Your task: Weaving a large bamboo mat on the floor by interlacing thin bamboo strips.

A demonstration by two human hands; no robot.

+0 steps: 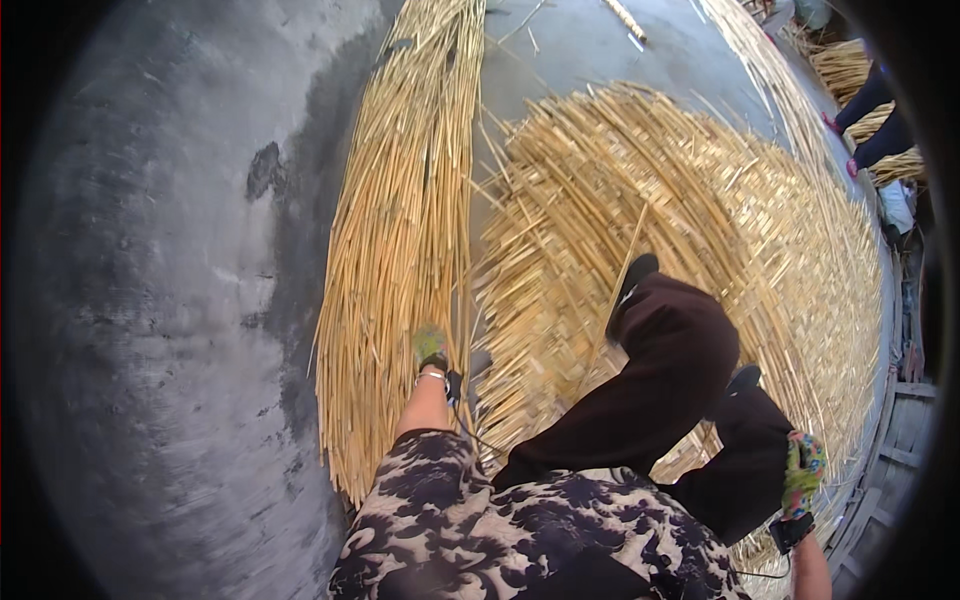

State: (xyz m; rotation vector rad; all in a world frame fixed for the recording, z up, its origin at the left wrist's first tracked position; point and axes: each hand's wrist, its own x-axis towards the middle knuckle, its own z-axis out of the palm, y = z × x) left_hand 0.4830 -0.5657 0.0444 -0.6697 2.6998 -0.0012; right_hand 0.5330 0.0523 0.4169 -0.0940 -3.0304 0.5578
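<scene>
Left hand: we see the left hand (430, 344), in a greenish glove, down on the near half of the stalk layer (400, 230); we can't tell whether its fingers grip any stalks or just rest there.
Right hand: the right hand (803, 472), in a patterned green glove, sits against the dark trousers (655, 370) at the near right; we can't tell how far its fingers are curled.
Stalk layer: straw-coloured, running near to far directly under the left hand and beyond it, well apart from the right hand; near ends are ragged.
Woven mat: the woven mat (815, 230) lies right of the stalk layer, between and beyond the two hands, with long stalks over its far left part.
Loose stalk: one loose stalk (628, 262) slants over the mat beside the farther dark shoe (640, 272).
In the way: the wearer's legs and shoes cover the near middle of the mat.
Floor: bare grey floor (170, 300) fills the left, with darker patches near the stalk layer.
Far right: we have another person's legs (880, 125) by more stalk bundles (842, 68), plus a pale bag (897, 207); nearer, a slatted wooden frame (905, 425).
Hard to read: left fingers are blurred; the patterned shirt (530, 535) hides what lies beneath it; the stalk layer's far end is cut off, and the dark fisheye rim crops the other person.
</scene>
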